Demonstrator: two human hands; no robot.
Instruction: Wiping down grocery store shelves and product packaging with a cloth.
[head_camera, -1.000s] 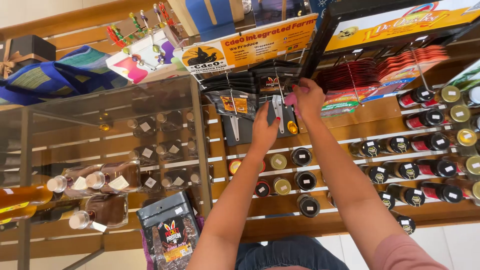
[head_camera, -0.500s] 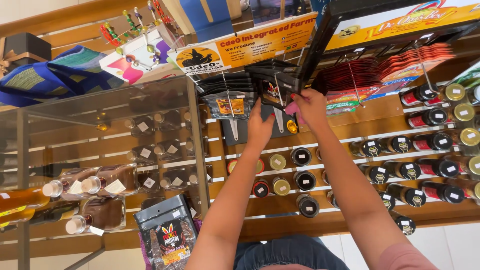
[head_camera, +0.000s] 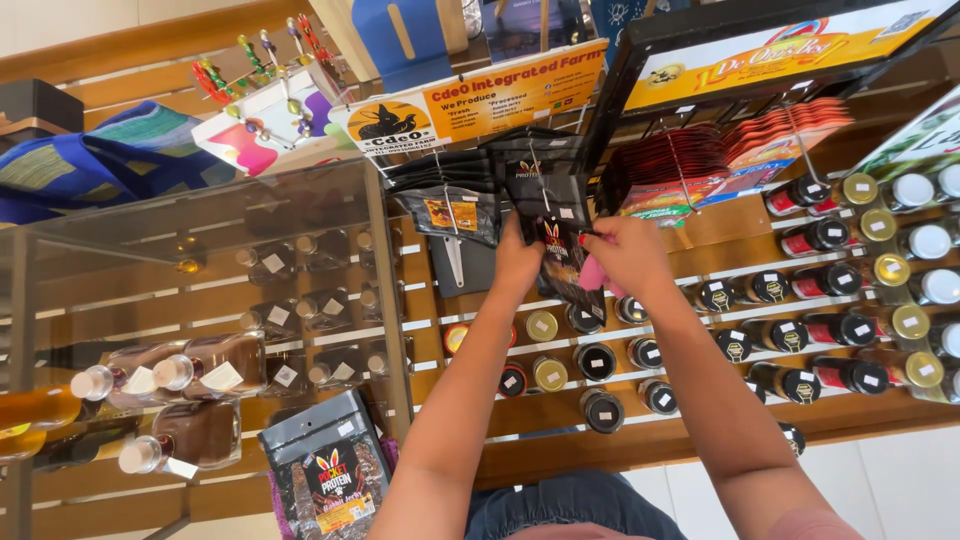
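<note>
Black snack pouch (head_camera: 562, 262) hanging upright: I am pinching it between left hand (head_camera: 518, 262) and right hand (head_camera: 628, 255) fingers.

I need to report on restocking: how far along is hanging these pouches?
Done: black pouches already hang on the neighbouring peg. In hand: left hand and right hand hold a dark pouch at the rack. Left: another pouch lies below, unhung.

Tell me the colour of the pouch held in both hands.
Black pouch with a red-orange emblem, between left hand and right hand; head view.
</note>
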